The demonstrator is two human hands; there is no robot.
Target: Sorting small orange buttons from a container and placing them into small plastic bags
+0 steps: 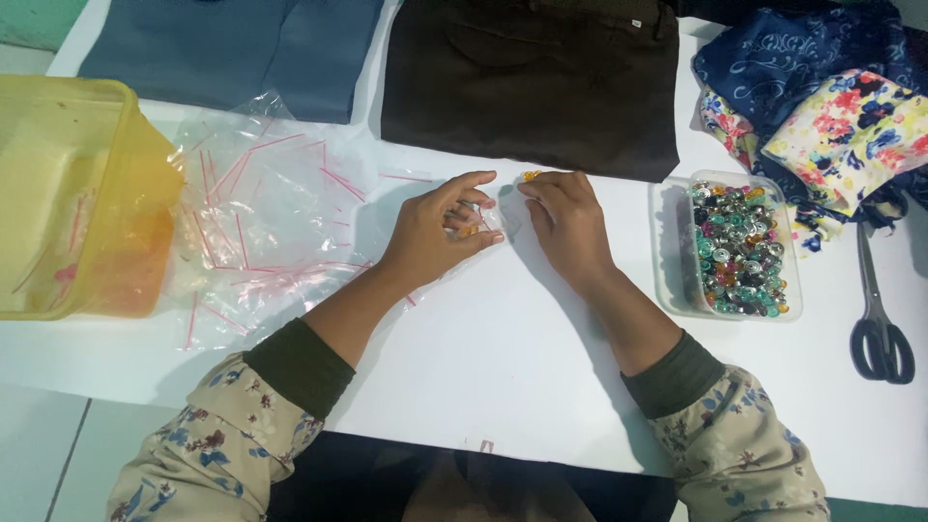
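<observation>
My left hand (437, 227) and my right hand (565, 220) meet at the middle of the white table (503, 358). Between them lies a small clear plastic bag (498, 215) with a few orange buttons inside. My left hand pinches the bag's left side with thumb and fingers. My right hand rests on its right side, fingers curled, with small orange buttons (531, 176) just past its fingertips. Both sleeves are floral over dark cuffs.
A clear tray of mixed coloured buttons (739, 247) sits right of my right hand. Scissors (878, 324) lie at the far right. A pile of small clear bags (266, 213) and a yellow plastic tub (72, 198) are left. Folded fabrics, blue (232, 48), brown (532, 77) and floral (831, 106), line the back.
</observation>
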